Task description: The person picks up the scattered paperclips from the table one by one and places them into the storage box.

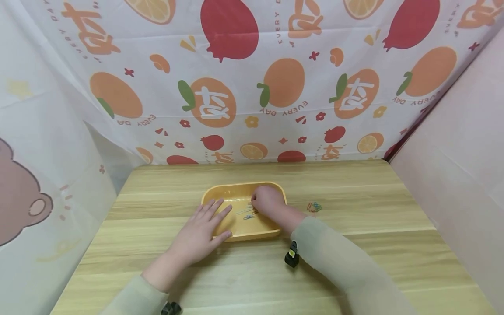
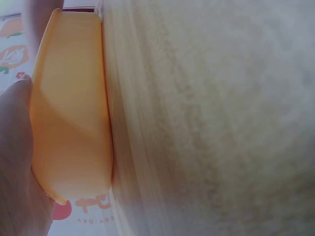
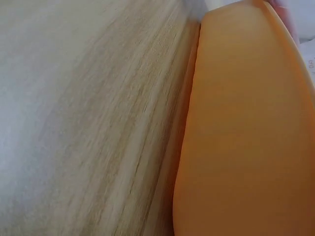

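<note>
Nearest the viewer, two pale green sleeves, each with a small black wrist camera strapped on. On the light wooden table (image 1: 354, 192), left hand (image 1: 201, 232) laid flat with fingers straight and spread, fingertips resting over the near left rim of the shallow rectangular yellow plastic tray (image 1: 236, 189); released, gripping nothing. In the left wrist view, only the edge of that hand (image 2: 17, 162) against the tray's outer wall (image 2: 74, 113), table grain (image 2: 211, 118) blurred beside it.

A little further, right hand (image 1: 267, 200) reaching into the tray from the right, knuckles up, fingers curled down toward the tray floor. Fingertips hidden under the hand; cannot tell whether anything is pinched between them. Just left of those fingertips, a few thin coloured wire paper clips (image 1: 247, 212) lying loose on the tray floor, touching or nearly touching the hand. In the right wrist view, only the tray's orange-yellow outer wall (image 3: 246, 128) and wood grain (image 3: 93, 123), no fingers visible.

Tray near the middle of the table, long side toward the viewer. To its right, apart from it, a small heap of coloured paper clips (image 1: 314, 206) directly on the wood.

Furthest back, white cloth backdrop (image 1: 252, 87) printed with oranges and red pomegranates; at left a white cloth with a brown bear (image 1: 23, 197); at right a plain pink panel (image 1: 460, 166).
</note>
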The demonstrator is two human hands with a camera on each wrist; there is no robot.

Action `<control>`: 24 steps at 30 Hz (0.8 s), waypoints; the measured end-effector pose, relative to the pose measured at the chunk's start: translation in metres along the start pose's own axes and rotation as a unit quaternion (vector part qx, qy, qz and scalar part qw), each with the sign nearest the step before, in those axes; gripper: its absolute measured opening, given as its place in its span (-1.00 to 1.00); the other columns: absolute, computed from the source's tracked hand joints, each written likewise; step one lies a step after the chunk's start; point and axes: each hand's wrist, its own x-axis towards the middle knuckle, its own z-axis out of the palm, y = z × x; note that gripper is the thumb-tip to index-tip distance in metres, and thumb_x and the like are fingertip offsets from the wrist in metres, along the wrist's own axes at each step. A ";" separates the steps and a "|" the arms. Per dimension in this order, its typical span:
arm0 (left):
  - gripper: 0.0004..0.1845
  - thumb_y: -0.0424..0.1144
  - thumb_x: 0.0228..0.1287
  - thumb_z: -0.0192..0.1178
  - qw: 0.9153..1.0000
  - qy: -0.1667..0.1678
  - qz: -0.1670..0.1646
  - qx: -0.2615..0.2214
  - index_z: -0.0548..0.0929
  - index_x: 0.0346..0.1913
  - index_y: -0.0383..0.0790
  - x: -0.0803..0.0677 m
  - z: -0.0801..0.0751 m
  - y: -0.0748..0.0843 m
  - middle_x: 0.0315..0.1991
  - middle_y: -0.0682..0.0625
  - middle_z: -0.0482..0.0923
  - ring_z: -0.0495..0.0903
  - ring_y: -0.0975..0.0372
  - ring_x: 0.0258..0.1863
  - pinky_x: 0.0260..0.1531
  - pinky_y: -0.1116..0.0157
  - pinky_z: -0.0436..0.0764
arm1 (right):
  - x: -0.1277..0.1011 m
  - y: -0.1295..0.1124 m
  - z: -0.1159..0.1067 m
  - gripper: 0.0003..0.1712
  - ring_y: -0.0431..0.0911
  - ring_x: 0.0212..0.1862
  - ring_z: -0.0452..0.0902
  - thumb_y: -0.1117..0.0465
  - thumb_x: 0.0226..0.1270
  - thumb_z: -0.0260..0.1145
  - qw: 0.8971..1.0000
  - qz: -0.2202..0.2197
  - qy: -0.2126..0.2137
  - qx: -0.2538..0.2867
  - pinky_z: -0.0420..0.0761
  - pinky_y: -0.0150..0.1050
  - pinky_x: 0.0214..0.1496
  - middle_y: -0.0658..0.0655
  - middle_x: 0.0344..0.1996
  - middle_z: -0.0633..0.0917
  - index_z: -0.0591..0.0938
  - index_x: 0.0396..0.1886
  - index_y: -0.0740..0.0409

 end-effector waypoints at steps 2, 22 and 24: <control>-0.24 0.30 0.41 0.00 1.000 0.002 -0.001 0.001 0.21 0.55 0.06 0.000 0.000 0.001 0.55 -0.13 0.08 0.08 -0.10 0.50 0.46 -0.13 0.04 | 0.000 0.000 0.000 -0.77 -0.21 -0.40 0.51 0.12 0.32 0.34 1.000 0.005 -0.003 -0.002 0.58 -0.26 -0.23 -0.14 -0.51 0.65 0.71 -0.56 -0.07; -0.22 0.36 0.41 -0.09 1.000 -0.012 -0.009 0.000 0.18 0.56 0.08 0.002 0.002 0.000 0.56 -0.10 0.06 0.03 -0.06 0.53 0.48 -0.11 0.01 | -0.003 0.002 -0.011 -0.86 -0.18 -0.30 0.57 0.02 0.29 0.39 0.998 0.010 0.016 0.052 0.57 -0.24 -0.15 -0.14 -0.41 0.71 0.80 -0.26 -0.09; -0.23 0.36 0.41 -0.09 1.000 -0.014 -0.013 -0.001 0.18 0.56 0.09 0.002 0.001 0.000 0.56 -0.09 0.05 0.01 -0.05 0.53 0.48 -0.10 -0.01 | -0.005 0.002 -0.015 -0.83 -0.19 -0.36 0.55 -0.01 0.31 0.39 0.998 0.011 0.008 0.063 0.55 -0.26 -0.23 -0.15 -0.45 0.68 0.80 -0.22 -0.10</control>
